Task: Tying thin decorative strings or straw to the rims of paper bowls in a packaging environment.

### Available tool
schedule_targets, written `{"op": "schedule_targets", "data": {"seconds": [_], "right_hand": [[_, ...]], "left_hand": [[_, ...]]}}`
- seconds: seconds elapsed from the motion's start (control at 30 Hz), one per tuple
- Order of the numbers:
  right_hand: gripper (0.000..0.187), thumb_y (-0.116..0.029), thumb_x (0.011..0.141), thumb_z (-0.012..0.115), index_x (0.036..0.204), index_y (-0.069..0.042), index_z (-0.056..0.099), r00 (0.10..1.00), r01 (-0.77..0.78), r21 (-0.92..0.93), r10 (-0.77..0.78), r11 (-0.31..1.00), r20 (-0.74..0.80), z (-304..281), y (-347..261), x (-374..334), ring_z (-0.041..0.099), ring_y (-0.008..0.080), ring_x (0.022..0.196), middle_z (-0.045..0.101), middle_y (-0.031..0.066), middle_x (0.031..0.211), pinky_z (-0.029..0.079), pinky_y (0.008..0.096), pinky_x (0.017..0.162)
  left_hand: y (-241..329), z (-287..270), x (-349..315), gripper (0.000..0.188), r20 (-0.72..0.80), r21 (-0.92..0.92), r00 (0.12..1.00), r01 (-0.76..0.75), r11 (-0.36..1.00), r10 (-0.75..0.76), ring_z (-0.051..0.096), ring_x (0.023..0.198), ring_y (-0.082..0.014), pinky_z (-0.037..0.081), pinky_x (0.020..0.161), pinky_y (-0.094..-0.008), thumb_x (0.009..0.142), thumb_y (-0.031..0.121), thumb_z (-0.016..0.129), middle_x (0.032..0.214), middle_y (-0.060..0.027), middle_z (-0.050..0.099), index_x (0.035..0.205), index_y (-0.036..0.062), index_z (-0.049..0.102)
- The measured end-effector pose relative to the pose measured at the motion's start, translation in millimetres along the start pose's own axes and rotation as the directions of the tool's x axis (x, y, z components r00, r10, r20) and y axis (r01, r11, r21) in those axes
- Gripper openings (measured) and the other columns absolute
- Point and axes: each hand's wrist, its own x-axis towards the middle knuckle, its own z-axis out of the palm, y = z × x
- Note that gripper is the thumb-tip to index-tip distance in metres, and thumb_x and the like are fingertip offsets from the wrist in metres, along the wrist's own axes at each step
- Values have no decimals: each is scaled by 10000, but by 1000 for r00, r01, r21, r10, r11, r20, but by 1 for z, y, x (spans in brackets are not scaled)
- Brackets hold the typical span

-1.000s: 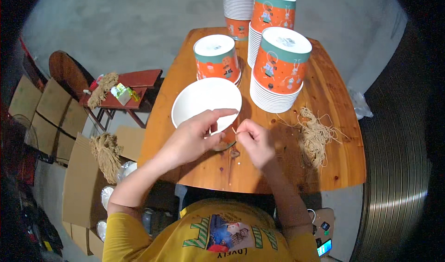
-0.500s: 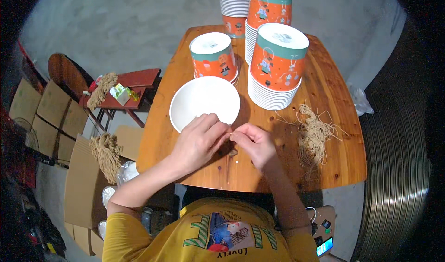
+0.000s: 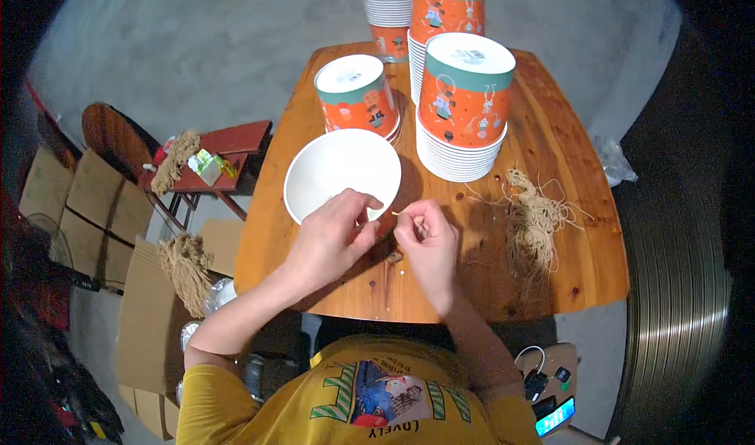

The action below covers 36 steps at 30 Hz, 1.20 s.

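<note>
A white paper tub [image 3: 340, 166] stands in front of me with its round mouth turned toward me. At its near right rim is my left hand [image 3: 334, 228], its thumb and forefinger apart; some of its fingers are hidden. Just right of it, my right hand [image 3: 429, 248] is closed in a pinch on a short piece of tan string [image 3: 397, 214]. A small gap separates the two hands. To the right, a tangled heap of tan string [image 3: 535, 217] lies loose on the wooden table [image 3: 487, 288].
Behind the tub stand an upside-down orange-and-green tub [image 3: 358, 103] and taller tub stacks [image 3: 465, 99]. On the left are a red bench [image 3: 236, 138] with a string bundle, and cardboard boxes [image 3: 149, 311]. A lit phone [image 3: 555, 417] lies low on the right.
My hands have come apart from where their fingertips met. The left thumb and forefinger have spread, and the right hand has turned more upright. The whole view has shifted slightly.
</note>
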Motion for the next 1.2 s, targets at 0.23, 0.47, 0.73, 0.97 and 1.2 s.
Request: {"op": "schedule_targets", "data": {"seconds": [0.23,0.47,0.73,0.97,1.2], "right_hand": [[120,7,771,618,803,-40,513,997,68,-14,-68,998,-35,7,4,4,518,87,536,540,34,626,428,258,496],[119,-6,777,622,799,-40,510,995,86,-36,-88,996,-52,11,6,6,515,86,530,541,32,617,430,262,494],[121,-8,777,625,808,-42,513,995,86,-36,-88,996,-41,13,5,7,531,95,520,552,41,610,431,271,488],[125,-13,780,628,820,-43,514,996,85,-56,-86,995,-20,13,1,7,544,103,531,560,52,619,436,276,489],[109,-31,805,624,850,-41,525,988,152,-80,-151,985,13,10,2,11,535,112,513,560,62,611,426,277,479]], "left_hand": [[-1,0,-1,260,27,-34,999,47,998,-46,547,647,-164,467,596,-292,821,43,606,774,-85,530,1077,38,557],[2,-2,0,285,27,-43,998,54,998,-53,595,666,-223,499,590,-327,794,58,623,760,-104,554,1070,45,550],[-9,-8,8,255,97,-132,981,181,975,-169,610,711,-238,495,656,-344,869,112,563,824,-122,583,1112,35,550],[-25,-12,34,212,393,-213,907,252,944,-153,615,733,-159,496,667,-319,909,118,522,781,-101,599,1088,10,555],[-31,-6,43,115,419,-197,899,225,954,-126,563,709,-110,475,647,-280,903,124,501,768,-61,583,925,15,531]]}}
